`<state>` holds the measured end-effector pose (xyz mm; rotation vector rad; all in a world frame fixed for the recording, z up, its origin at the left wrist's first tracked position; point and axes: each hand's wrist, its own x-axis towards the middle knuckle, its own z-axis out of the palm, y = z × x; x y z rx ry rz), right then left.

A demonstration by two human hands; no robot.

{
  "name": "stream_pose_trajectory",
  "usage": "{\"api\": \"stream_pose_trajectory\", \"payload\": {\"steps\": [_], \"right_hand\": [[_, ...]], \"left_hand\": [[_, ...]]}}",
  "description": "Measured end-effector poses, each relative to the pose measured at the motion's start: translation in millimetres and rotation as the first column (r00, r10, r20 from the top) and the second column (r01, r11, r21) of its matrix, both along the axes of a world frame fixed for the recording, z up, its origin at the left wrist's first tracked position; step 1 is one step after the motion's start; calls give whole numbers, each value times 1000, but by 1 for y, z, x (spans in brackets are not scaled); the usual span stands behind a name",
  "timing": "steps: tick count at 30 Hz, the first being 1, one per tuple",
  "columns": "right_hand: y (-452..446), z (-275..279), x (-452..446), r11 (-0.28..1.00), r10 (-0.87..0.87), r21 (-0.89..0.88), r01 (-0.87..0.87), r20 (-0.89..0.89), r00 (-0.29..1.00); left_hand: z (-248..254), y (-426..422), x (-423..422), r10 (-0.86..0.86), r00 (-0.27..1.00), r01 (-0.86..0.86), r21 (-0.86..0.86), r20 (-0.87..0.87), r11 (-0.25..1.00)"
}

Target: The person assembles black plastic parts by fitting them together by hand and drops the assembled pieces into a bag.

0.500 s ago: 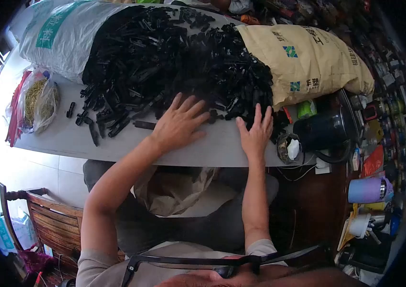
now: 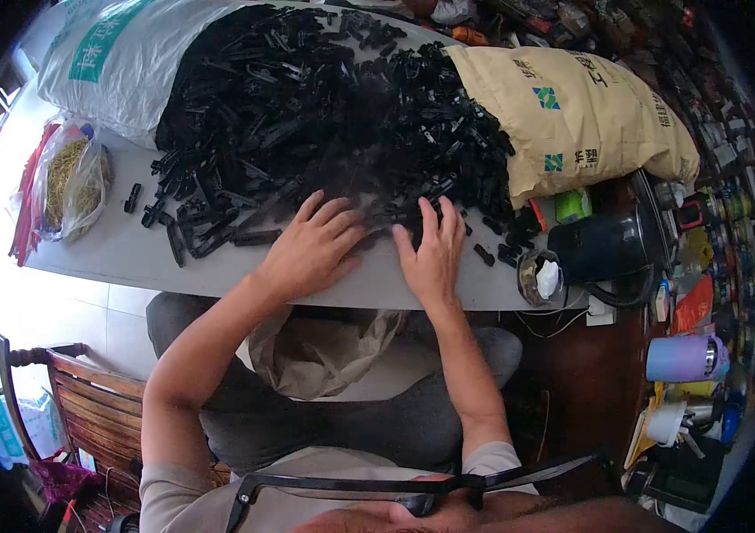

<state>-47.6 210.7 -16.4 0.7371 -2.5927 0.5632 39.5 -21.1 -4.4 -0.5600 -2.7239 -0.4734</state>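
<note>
A large heap of small black plastic parts covers much of the grey table, spilling from two sacks. My left hand rests at the near edge of the heap, palm down, fingers spread. Beside it on the right, my right hand has its fingers stretched out and thumb apart, the fingertips at the parts. Neither hand is closed around a part. Some parts by the fingertips are blurred.
A white plastic sack lies on the left, a tan sack on the right. A bag of dried stalks, a jar and a dark kettle-like container stand near the sides. Below the table edge, a brown paper bag gapes.
My right hand has moved left, closer to my left hand, which has shifted slightly left and down. Loose parts now show on the table where my right hand was.
</note>
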Motion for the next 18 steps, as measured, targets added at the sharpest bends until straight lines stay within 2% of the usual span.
{"api": "stream_pose_trajectory", "payload": {"steps": [6, 8, 14, 18], "right_hand": [[-2, 1, 0, 984, 176, -38, -175, 16, 984], [-1, 6, 2, 963, 259, -85, -255, 41, 965], [5, 7, 1, 894, 372, -313, -320, 122, 920], [11, 10, 4, 911, 291, -303, -280, -8, 957]], "left_hand": [[1, -4, 5, -22, 1000, 23, 15, -20, 1000], [4, -2, 6, -28, 998, 29, 17, -61, 999], [5, 9, 3, -23, 992, 24, 6, -124, 1000], [-3, 17, -1, 8, 994, -8, 0, -109, 1000]]}}
